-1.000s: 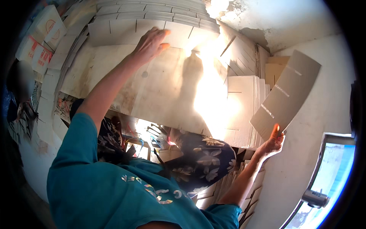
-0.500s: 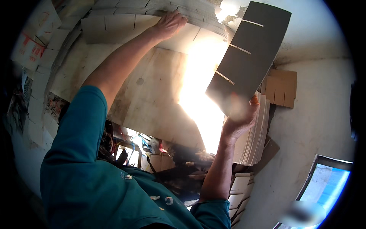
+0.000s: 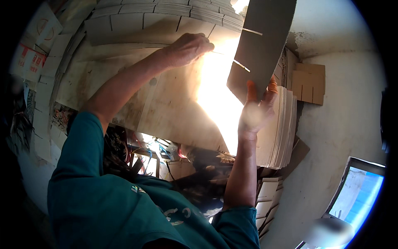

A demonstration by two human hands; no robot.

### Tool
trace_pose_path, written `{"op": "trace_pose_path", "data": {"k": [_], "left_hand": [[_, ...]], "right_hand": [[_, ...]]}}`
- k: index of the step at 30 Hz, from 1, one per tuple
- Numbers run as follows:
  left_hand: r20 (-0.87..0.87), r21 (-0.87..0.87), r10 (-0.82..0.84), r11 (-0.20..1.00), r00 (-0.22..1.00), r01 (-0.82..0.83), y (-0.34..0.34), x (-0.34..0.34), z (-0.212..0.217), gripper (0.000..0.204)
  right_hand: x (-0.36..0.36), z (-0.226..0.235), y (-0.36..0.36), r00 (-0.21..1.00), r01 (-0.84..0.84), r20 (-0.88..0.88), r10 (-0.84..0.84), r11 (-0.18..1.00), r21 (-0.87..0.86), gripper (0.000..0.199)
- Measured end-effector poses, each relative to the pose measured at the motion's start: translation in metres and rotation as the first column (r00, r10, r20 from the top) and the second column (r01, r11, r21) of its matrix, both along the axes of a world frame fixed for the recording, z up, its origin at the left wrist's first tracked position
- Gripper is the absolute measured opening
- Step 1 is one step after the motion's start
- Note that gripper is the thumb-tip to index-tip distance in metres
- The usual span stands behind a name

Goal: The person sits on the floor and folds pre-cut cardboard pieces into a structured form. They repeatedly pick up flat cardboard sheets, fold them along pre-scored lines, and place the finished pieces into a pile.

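Observation:
My right hand [image 3: 256, 108] grips the lower end of a grey slotted cardboard strip [image 3: 261, 45], held upright over the worktable [image 3: 166, 108]. A stack of flat pale cardboard sheets [image 3: 282, 124] lies just right of that hand. My left hand [image 3: 188, 47] reaches forward with curled fingers, touching the edge of a slotted sheet near the rows of stacked cardboard pieces [image 3: 166, 12] at the far side of the table. A strong patch of sunlight [image 3: 217, 99] falls between my two hands.
A small brown slotted cardboard piece [image 3: 309, 83] leans on the wall at the right. More cut cardboard is piled along the left edge [image 3: 45, 83] and below the table [image 3: 267, 195]. A bright window [image 3: 358, 195] sits at the lower right.
My right hand carried the slotted strip from the far right up and leftward over the table. My left hand drew back a little from the far stacks.

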State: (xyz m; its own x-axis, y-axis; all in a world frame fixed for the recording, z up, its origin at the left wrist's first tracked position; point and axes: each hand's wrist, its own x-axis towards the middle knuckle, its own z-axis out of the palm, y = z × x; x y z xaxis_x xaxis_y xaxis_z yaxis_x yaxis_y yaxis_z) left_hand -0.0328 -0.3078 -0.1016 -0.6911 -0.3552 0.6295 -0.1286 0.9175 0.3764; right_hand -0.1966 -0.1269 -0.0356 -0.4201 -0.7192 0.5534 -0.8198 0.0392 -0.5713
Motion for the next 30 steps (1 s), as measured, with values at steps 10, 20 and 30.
{"op": "trace_pose_path", "data": {"k": [10, 20, 30], "left_hand": [[0.166, -0.09, 0.077, 0.994, 0.983, -0.063, 0.03, -0.008, 0.018, 0.011], [0.118, -0.083, 0.068, 0.995, 0.991, -0.059, 0.032, -0.009, 0.012, 0.013], [0.033, -0.101, -0.065, 0.993, 0.997, 0.068, 0.078, -0.013, 0.054, 0.014]], "right_hand": [[-0.001, 0.005, 0.003, 0.997, 0.007, -0.074, -0.006, 1.0, 0.014, 0.044], [-0.002, 0.004, 0.005, 0.998, -0.012, -0.059, 0.013, 1.0, 0.011, 0.041], [-0.009, -0.011, 0.001, 0.94, -0.044, -0.337, 0.053, 0.998, 0.034, 0.034]]}}
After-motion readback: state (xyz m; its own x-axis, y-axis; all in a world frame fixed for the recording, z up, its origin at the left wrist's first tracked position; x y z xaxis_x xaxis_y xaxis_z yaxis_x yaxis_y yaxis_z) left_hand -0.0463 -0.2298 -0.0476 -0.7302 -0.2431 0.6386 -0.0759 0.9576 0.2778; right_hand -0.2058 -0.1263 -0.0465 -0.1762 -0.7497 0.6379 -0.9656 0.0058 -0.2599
